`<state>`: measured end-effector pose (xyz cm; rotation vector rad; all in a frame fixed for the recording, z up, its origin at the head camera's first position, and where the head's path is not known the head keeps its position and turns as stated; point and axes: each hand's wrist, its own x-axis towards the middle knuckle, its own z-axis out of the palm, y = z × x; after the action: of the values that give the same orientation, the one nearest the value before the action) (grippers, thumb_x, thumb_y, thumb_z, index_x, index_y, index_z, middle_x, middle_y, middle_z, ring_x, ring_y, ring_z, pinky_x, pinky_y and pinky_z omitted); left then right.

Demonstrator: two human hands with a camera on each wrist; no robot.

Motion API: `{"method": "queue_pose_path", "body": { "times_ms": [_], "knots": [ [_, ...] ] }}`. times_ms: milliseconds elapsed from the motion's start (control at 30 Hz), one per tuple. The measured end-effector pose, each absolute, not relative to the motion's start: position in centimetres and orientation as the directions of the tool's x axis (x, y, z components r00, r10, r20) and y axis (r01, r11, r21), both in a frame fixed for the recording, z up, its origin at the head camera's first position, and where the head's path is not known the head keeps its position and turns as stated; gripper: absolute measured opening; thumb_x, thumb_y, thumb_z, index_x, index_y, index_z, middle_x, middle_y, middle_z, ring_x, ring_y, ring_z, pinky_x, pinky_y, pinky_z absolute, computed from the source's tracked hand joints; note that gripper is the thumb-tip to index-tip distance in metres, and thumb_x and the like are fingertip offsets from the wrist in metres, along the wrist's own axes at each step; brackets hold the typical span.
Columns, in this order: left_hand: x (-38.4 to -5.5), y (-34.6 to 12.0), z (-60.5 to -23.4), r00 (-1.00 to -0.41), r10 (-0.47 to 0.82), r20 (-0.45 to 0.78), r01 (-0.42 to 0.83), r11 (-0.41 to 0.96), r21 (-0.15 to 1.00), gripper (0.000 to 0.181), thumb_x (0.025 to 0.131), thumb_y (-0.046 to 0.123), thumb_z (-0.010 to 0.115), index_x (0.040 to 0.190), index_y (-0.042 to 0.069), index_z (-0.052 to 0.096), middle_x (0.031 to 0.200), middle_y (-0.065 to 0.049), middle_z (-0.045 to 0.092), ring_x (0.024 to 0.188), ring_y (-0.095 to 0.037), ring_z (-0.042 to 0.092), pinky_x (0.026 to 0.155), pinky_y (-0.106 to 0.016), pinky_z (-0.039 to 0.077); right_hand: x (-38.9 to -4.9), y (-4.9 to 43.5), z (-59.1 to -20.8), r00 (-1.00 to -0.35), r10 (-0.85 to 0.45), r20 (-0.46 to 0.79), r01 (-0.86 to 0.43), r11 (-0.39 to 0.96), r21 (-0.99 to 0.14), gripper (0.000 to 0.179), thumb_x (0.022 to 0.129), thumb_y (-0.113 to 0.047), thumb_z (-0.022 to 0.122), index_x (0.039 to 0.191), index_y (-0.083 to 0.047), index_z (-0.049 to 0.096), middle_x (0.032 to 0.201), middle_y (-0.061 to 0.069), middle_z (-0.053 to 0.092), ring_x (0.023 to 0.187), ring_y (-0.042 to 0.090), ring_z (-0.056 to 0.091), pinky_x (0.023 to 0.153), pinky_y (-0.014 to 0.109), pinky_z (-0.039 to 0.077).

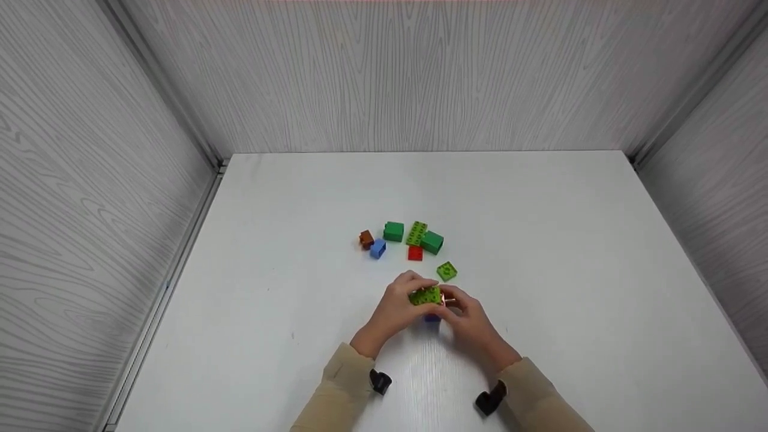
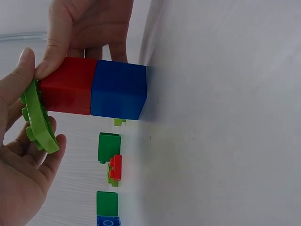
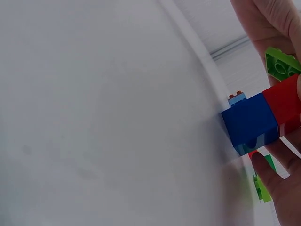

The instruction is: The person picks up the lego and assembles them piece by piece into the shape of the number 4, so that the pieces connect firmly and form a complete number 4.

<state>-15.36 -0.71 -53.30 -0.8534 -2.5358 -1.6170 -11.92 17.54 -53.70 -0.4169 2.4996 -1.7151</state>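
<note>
My left hand (image 1: 397, 306) holds a lime-green flat brick (image 2: 40, 120) between thumb and fingers, studs facing away from the stack. A red brick (image 2: 68, 87) sits on top of a dark blue brick (image 2: 118, 89), joined as one stack. With thumb and fingers, my right hand (image 1: 474, 321) grips the red brick's sides. The lime brick is tilted over the red brick's top, one end against or very near it. In the right wrist view, hollow tubes show on the lime brick's underside. The blue brick (image 3: 251, 122) is at the table surface; whether it touches is unclear.
Beyond the hands lie a small lime brick (image 1: 447, 271), a red brick (image 1: 415, 253), a long lime brick (image 1: 418, 233), green bricks (image 1: 393, 231) (image 1: 432, 242), a light blue brick (image 1: 378, 248) and a brown brick (image 1: 366, 239). Wood-grain panels (image 1: 384, 78) enclose the white table (image 1: 270, 240).
</note>
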Motion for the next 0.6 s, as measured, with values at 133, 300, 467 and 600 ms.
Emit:
{"method": "queue_pose_path", "body": {
  "times_ms": [133,300,467,600],
  "knots": [
    [-15.4,-0.5,-52.9,-0.848,0.439,0.296,0.460,0.335,0.822,0.039,0.077,0.031,0.075,0.108,0.011,0.067,0.102,0.003,0.059,0.097,-0.011,0.051,0.086,-0.024,0.046,-12.1,17.5,-53.6,-0.951,-0.282,0.127,-0.216,0.311,-0.925,0.040,0.091,-0.019,0.061,0.126,-0.003,0.053,0.121,0.009,0.057,0.103,0.020,0.055,0.091,0.036,0.046],
    [-15.1,-0.5,-52.7,-0.827,0.482,0.290,0.481,0.339,0.808,0.034,0.081,0.025,0.072,0.113,0.012,0.068,0.102,0.001,0.056,0.098,-0.012,0.049,0.085,-0.026,0.045,-12.8,18.0,-56.2,-0.948,-0.271,0.167,-0.251,0.317,-0.915,0.038,0.091,-0.024,0.062,0.126,-0.010,0.055,0.118,0.002,0.059,0.104,0.015,0.054,0.090,0.034,0.046],
    [-14.9,-0.6,-52.5,-0.822,0.511,0.251,0.466,0.352,0.812,0.033,0.084,0.019,0.071,0.116,0.012,0.066,0.103,0.001,0.053,0.100,-0.012,0.048,0.087,-0.026,0.045,-13.0,18.3,-57.5,-0.945,-0.263,0.194,-0.275,0.320,-0.907,0.041,0.089,-0.026,0.064,0.127,-0.012,0.055,0.119,0.003,0.059,0.106,0.018,0.055,0.088,0.039,0.046],
    [-15.1,-0.7,-52.4,-0.840,0.504,0.199,0.418,0.368,0.831,0.032,0.083,0.020,0.071,0.114,0.015,0.067,0.101,0.004,0.052,0.100,-0.011,0.048,0.088,-0.026,0.044,-12.9,18.1,-57.1,-0.952,-0.256,0.170,-0.251,0.328,-0.911,0.042,0.088,-0.024,0.065,0.126,-0.012,0.056,0.120,0.002,0.058,0.107,0.017,0.055,0.090,0.039,0.045]
  ]
}}
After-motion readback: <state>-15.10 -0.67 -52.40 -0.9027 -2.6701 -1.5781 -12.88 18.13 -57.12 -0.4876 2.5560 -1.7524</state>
